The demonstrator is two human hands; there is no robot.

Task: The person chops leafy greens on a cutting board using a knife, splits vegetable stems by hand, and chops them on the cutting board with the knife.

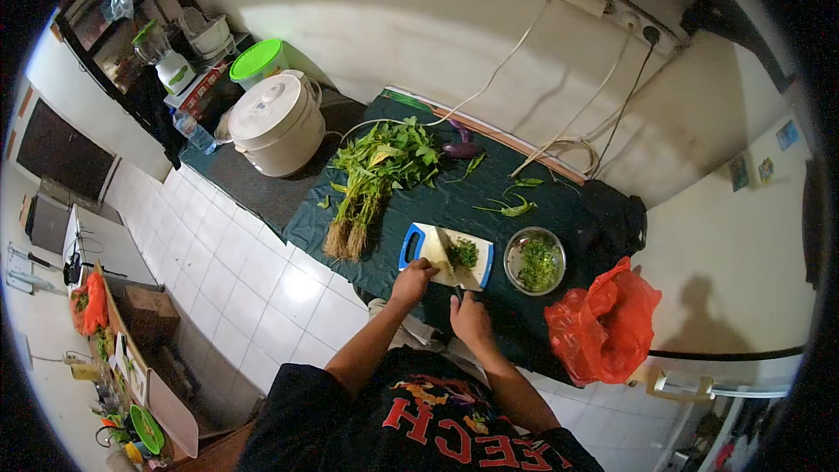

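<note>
In the head view, my right hand point(472, 316) is closed around the handle of a knife point(451, 260). Its blade lies over a white cutting board point(474, 277) with blue ends, beside a small pile of chopped greens point(464, 253). My left hand point(416, 280) rests at the board's near left edge with fingers curled; what they grip, if anything, is too small to make out. Right of the board stands a metal bowl point(509, 265) holding cut green pieces point(537, 266).
Bunches of rooted leafy greens point(384, 162) lie at the back left, near a purple eggplant point(456, 150) and green chilies point(514, 207). A red plastic bag point(607, 323) sits right. A white rice cooker point(275, 127) stands left; cables point(524, 35) hang along the wall.
</note>
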